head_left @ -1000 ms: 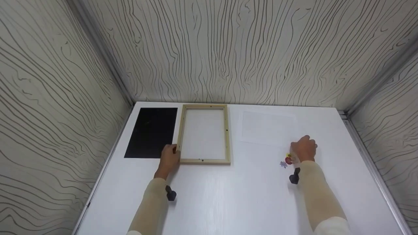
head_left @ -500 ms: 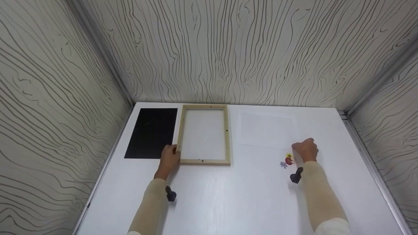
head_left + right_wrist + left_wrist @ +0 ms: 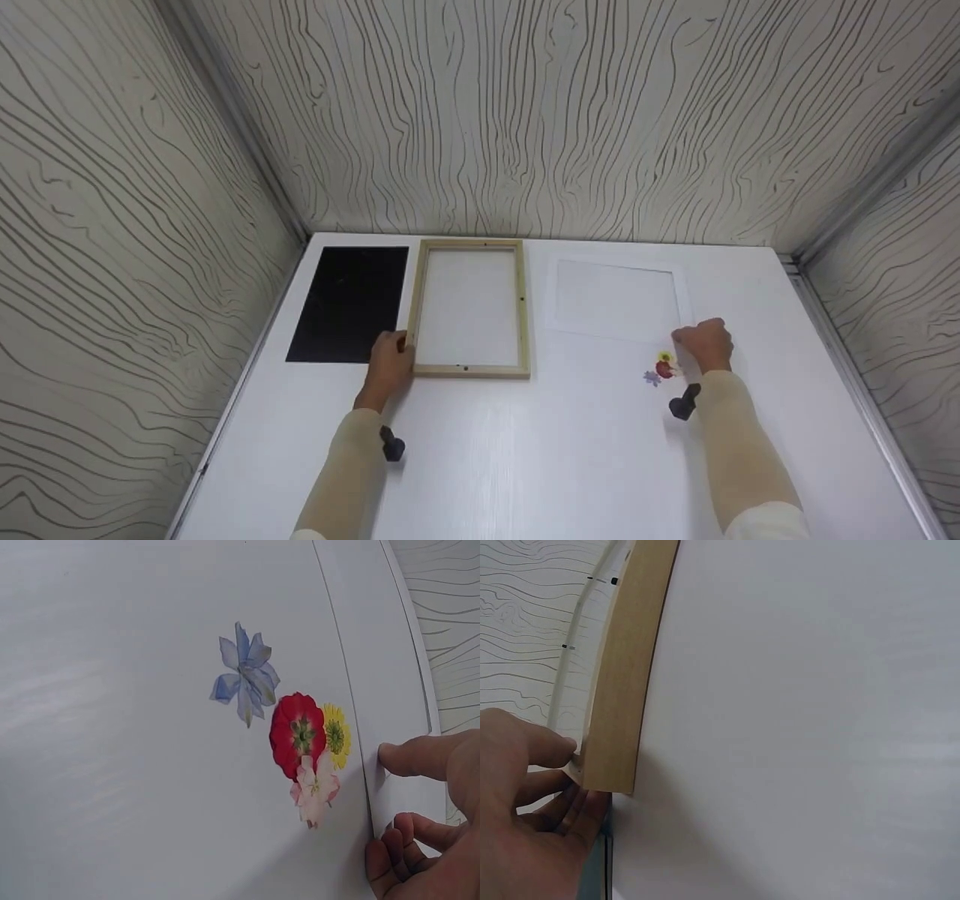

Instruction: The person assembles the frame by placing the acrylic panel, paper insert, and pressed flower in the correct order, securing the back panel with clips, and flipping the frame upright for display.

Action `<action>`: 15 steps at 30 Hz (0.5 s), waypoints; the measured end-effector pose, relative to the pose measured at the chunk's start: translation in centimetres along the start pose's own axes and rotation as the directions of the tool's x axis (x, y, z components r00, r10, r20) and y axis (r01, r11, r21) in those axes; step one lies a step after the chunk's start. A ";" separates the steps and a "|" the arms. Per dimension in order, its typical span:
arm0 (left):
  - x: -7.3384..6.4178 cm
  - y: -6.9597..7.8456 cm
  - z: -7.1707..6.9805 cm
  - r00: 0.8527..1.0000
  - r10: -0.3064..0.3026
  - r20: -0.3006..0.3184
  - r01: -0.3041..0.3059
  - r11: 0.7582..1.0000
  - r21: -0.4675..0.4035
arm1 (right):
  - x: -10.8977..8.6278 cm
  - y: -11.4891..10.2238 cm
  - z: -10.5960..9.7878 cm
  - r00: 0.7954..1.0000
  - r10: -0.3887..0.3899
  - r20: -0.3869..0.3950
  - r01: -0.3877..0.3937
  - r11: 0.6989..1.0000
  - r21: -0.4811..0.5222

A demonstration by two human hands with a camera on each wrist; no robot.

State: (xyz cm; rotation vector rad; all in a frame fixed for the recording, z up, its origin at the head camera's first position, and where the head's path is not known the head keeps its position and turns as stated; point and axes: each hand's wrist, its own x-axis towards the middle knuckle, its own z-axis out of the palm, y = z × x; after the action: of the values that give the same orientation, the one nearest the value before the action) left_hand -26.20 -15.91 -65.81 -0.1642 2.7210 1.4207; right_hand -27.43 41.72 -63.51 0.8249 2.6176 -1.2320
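My left hand (image 3: 390,361) grips the near left corner of a light wooden picture frame (image 3: 523,322). In the left wrist view the thumb lies over the frame's edge and the other fingers are curled at its end. At the right, my right hand (image 3: 705,345) pinches the near right corner of a white rectangular mat (image 3: 681,294). The right wrist view shows its thumb on the mat and its fingers curled at the edge. Beside that edge lie pressed flowers: a blue one (image 3: 245,679), a red one (image 3: 289,736), a yellow one (image 3: 337,736) and a pink one (image 3: 315,786).
A black rectangular sheet (image 3: 349,304) lies left of the wooden frame. All of it is on a white table (image 3: 525,457), with wood-grain patterned walls (image 3: 480,120) at the back and both sides.
My right hand has shifted slightly right, away from the flowers. The white mat's border and inner edge show more plainly now. My left hand and the wooden frame have stayed in place.
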 end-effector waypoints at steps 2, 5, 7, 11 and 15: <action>0.0 0.0 0.0 1.000 -0.009 0.003 0.009 1.000 -0.002 | 0.2 0.1 -0.1 1.000 0.006 0.016 -0.006 1.000 -0.006; 0.0 0.0 0.0 1.000 -0.011 0.005 0.011 1.000 -0.001 | 0.4 0.2 -0.2 0.999 0.015 0.036 -0.015 1.000 -0.009; -0.1 0.1 0.0 1.000 -0.009 0.005 0.009 1.000 -0.001 | 0.3 0.1 -0.3 0.999 0.027 0.042 -0.027 1.000 -0.002; -0.1 0.1 -0.1 1.000 -0.001 0.000 0.001 1.000 -0.006 | 0.6 0.3 -0.3 0.998 0.048 0.034 -0.048 0.999 -0.001; -0.1 0.2 -0.1 1.000 0.005 -0.006 -0.005 1.000 -0.001 | 0.9 0.4 -0.2 0.998 0.056 0.021 -0.056 0.998 0.008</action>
State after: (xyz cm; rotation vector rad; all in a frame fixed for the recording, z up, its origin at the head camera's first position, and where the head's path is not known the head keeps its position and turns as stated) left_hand -26.09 -15.89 -65.61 -0.1623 2.7269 1.4258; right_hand -27.95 42.45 -63.91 0.8752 2.5564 -1.2319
